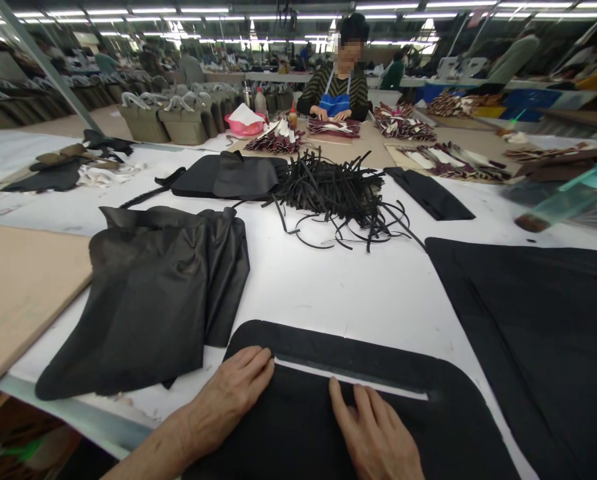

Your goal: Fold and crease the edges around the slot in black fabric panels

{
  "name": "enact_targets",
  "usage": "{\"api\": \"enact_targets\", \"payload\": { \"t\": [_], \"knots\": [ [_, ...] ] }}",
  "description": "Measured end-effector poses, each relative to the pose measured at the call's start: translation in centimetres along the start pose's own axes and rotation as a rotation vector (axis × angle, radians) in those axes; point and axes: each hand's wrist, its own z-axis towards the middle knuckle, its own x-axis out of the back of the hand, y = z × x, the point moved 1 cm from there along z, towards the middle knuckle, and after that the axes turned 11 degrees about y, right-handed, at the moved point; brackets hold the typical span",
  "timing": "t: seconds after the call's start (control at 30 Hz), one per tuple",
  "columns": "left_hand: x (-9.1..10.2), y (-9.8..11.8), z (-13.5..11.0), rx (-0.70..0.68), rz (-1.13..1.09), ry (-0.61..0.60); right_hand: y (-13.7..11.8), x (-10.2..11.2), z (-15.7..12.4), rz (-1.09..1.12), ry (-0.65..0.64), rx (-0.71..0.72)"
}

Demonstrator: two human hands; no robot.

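A black fabric panel (338, 347) with rounded corners and a long narrow slot lies on the white table (328, 280) right in front of me. My left hand (228, 393) rests flat on the panel, fingertips at the slot's left end. My right hand (373, 433) lies flat on the panel too, its fingers touching the slot's lower edge near the middle. Neither hand grips anything.
A stack of black fabric pieces (153, 300) lies at left, a heap of thin black strips (333, 193) further back, and a large black sheet (538, 320) at right. A brown board (18, 287) sits at far left. A person (341, 80) works at the far table. A teal bottle (573, 197) lies at right.
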Motion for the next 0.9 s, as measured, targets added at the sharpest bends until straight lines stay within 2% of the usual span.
{"api": "enact_targets", "payload": {
  "t": [0.07,0.13,0.2,0.23,0.33,0.4,0.5,0.67,0.9],
  "knots": [
    [0.2,0.2,0.0,0.111,-0.007,0.035,-0.6,-0.1,0.3,-0.042,-0.032,-0.020],
    [0.1,0.8,0.3,0.199,0.013,0.138,-1.2,-0.1,0.5,-0.064,-0.081,-0.041],
    [-0.3,2.0,0.8,0.172,0.030,0.237,-1.6,-0.1,0.8,-0.074,-0.115,-0.052],
    [-0.7,2.8,1.2,0.120,0.025,0.248,-1.7,-0.1,0.9,-0.075,-0.130,-0.054],
    [-2.6,5.2,2.1,-0.018,0.052,0.206,-1.9,0.0,1.1,-0.067,-0.140,-0.071],
    [-3.8,6.1,2.4,-0.031,0.125,0.165,-1.8,-0.1,1.0,-0.037,-0.139,-0.095],
    [-4.8,6.3,2.3,-0.051,0.211,0.122,-1.3,-0.3,0.4,0.036,-0.102,-0.152],
    [-4.9,6.4,2.3,-0.085,0.287,0.095,0.5,0.0,-1.0,0.156,-0.041,-0.187],
    [-3.6,9.3,4.8,0.028,0.397,-0.070,2.7,1.1,-2.2,0.235,-0.134,-0.199]
  ]
}}
